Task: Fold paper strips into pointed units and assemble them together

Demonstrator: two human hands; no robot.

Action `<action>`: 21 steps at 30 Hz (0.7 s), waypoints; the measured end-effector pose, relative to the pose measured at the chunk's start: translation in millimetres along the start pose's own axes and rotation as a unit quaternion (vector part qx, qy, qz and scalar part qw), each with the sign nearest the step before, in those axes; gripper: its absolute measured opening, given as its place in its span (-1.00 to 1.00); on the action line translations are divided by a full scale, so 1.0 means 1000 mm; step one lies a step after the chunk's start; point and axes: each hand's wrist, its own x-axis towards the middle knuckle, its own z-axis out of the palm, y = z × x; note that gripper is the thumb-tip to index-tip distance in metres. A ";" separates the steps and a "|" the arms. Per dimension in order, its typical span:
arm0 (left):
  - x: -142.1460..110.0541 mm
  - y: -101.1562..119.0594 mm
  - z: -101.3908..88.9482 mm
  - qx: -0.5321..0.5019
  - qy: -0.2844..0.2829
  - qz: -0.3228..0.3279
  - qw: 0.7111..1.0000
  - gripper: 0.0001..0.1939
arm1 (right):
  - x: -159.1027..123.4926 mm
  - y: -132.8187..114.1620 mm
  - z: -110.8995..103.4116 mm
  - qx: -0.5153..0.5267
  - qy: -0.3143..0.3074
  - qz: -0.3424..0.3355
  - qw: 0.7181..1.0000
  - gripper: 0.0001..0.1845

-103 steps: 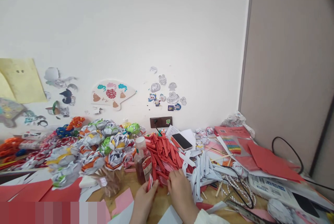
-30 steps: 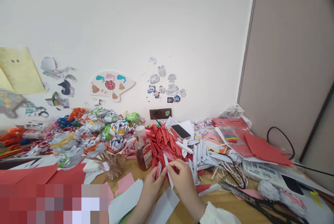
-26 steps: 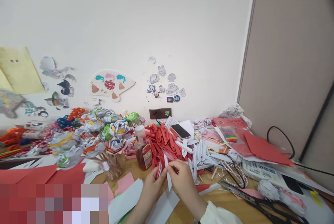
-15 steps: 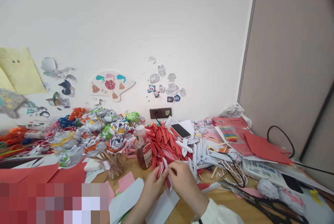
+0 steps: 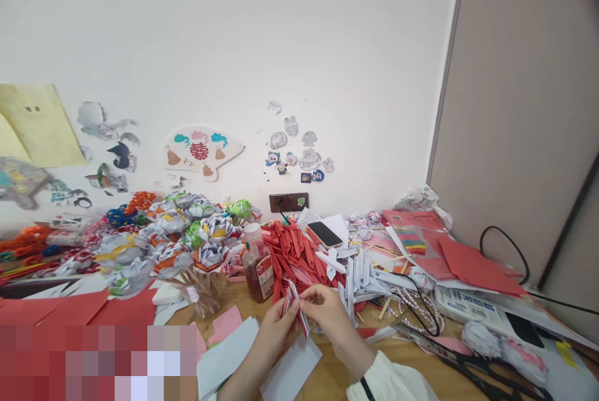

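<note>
Red and white layers of folded paper point(image 5: 304, 326) sit between two bare hands, just to the right of the bottle point(image 5: 258, 270) and nearer the wearer. The left hand point(image 5: 279, 324) pinches the paper between thumb and fingers, directly in front of the bottle; the right hand point(image 5: 325, 312), farther to the bottle's right, has thumb and fingertips pressed together on the paper's edge.

The surroundings are crowded. Touching or just beside the bottle on its right, a pile of red folded strips point(image 5: 297, 254) fills the space beyond the hands, with a phone point(image 5: 324, 234) lying on its far side. White folded strips point(image 5: 360, 273) spread farther right of the bottle, and past them lie a beaded string point(image 5: 414, 310) and, nearer the wearer, black-handled scissors point(image 5: 489, 367). Red sheets point(image 5: 482, 267) rest well to the bottle's right.

To the left of the bottle stands a bundle of thin sticks point(image 5: 201, 295), with a heap of paper flowers point(image 5: 171, 232) behind it. Nearer the wearer than the bottle, a white sheet point(image 5: 292, 368) lies on the wooden table point(image 5: 339, 379) below the hands, and a pink sheet point(image 5: 227, 323) lies to the bottle's left.
</note>
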 end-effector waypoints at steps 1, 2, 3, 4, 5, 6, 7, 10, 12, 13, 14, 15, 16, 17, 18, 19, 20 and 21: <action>-0.001 0.000 0.001 -0.013 -0.003 -0.007 1.000 -0.50 | -0.001 0.000 0.001 0.011 -0.005 -0.001 1.000 -0.85; -0.002 0.000 0.001 -0.025 -0.006 -0.014 1.000 -0.50 | -0.002 -0.001 0.001 0.020 -0.012 0.001 1.000 -0.84; -0.002 0.000 0.001 -0.036 -0.008 -0.020 0.999 -0.51 | -0.002 -0.001 0.002 0.025 -0.024 0.008 0.999 -0.83; -0.002 0.000 0.000 -0.045 -0.007 -0.024 0.999 -0.52 | -0.002 -0.001 0.003 0.027 -0.038 0.017 0.999 -0.81; 0.000 -0.001 -0.001 -0.049 -0.001 -0.027 0.998 -0.52 | -0.002 -0.002 0.003 0.024 -0.050 0.025 0.998 -0.78; 0.001 -0.002 -0.003 -0.051 0.011 -0.028 0.998 -0.52 | -0.001 -0.002 0.002 0.014 -0.057 0.030 0.998 -0.76; 0.004 -0.004 -0.005 -0.051 0.026 -0.030 0.998 -0.51 | 0.001 -0.003 0.001 -0.006 -0.056 0.026 0.998 -0.75; 0.013 -0.010 -0.014 -0.047 0.083 -0.040 0.995 -0.49 | 0.009 -0.002 -0.007 -0.135 0.006 -0.050 0.990 -0.81; 0.017 -0.014 -0.019 -0.043 0.113 -0.041 0.992 -0.49 | 0.014 0.002 -0.012 -0.268 0.047 -0.120 0.955 -0.78; 0.019 -0.015 -0.020 -0.043 0.121 -0.035 0.991 -0.49 | 0.016 0.005 -0.014 -0.335 0.056 -0.147 0.929 -0.76; 0.020 -0.015 -0.021 -0.043 0.126 -0.028 0.991 -0.50 | 0.019 0.008 -0.015 -0.395 0.056 -0.167 0.902 -0.74; 0.020 -0.016 -0.022 -0.044 0.128 -0.021 0.991 -0.50 | 0.021 0.011 -0.015 -0.447 0.047 -0.180 0.875 -0.72; 0.020 -0.015 -0.022 -0.045 0.130 -0.015 0.990 -0.50 | 0.023 0.015 -0.014 -0.490 0.033 -0.187 0.851 -0.71; 0.020 -0.015 -0.022 -0.045 0.132 -0.013 0.990 -0.50 | 0.025 0.018 -0.013 -0.526 0.018 -0.190 0.829 -0.72; 0.020 -0.015 -0.022 -0.044 0.133 -0.011 0.990 -0.51 | 0.028 0.021 -0.011 -0.555 0.006 -0.192 0.809 -0.72; 0.019 -0.014 -0.022 -0.042 0.135 -0.011 0.990 -0.51 | 0.030 0.024 -0.009 -0.577 0.000 -0.192 0.794 -0.72; 0.019 -0.014 -0.022 -0.041 0.137 -0.011 0.990 -0.51 | 0.033 0.026 -0.007 -0.594 0.000 -0.192 0.781 -0.71; 0.019 -0.014 -0.022 -0.039 0.138 -0.011 0.990 -0.51 | 0.035 0.027 -0.005 -0.604 0.003 -0.193 0.773 -0.71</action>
